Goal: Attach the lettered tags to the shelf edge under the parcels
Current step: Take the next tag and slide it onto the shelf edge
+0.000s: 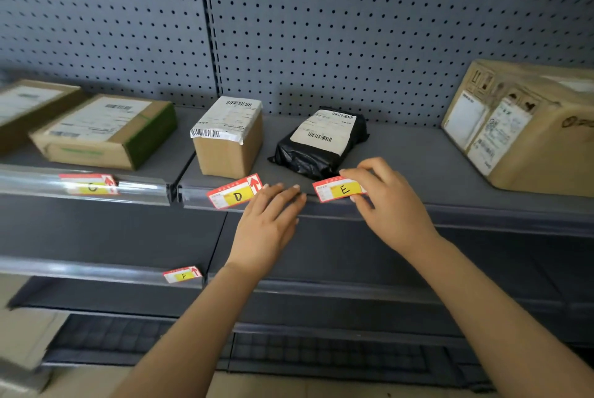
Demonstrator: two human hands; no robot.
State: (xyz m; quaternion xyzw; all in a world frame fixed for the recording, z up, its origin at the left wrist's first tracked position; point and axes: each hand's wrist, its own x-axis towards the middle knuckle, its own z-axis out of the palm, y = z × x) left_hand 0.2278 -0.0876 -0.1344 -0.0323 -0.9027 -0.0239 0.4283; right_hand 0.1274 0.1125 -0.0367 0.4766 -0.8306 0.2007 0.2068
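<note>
My right hand pinches the red-and-yellow tag E by its right end, holding it at the shelf edge below the black bagged parcel. My left hand lies flat with fingers stretched on the edge, just right of tag D, which sits tilted under the small brown box. Tag C sits in the clear rail under the flat carton. Tag F is on the lower shelf's rail.
A large cardboard box stands at the right of the shelf, another flat carton at the far left. A grey pegboard wall backs the shelf. Lower shelves run beneath my arms.
</note>
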